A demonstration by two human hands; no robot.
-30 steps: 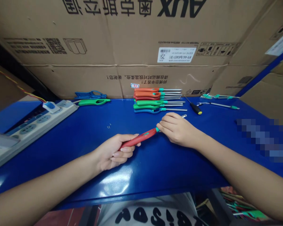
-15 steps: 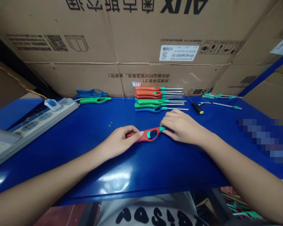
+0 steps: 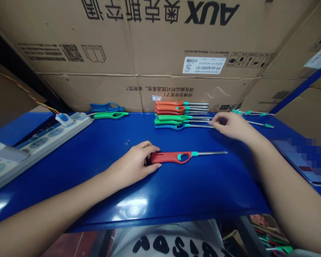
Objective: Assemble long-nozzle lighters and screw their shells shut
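In the middle, your left hand grips the red lighter, tip right; I can't tell your right hand's grip.

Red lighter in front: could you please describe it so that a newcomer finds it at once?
Below the cardboard wall spreads a blue table. At its middle, the left hand holds the handle end of the red lighter, whose metal rod points right. Unlike the pile of orange, green and blue lighters behind it, it lies apart, nearer the front.
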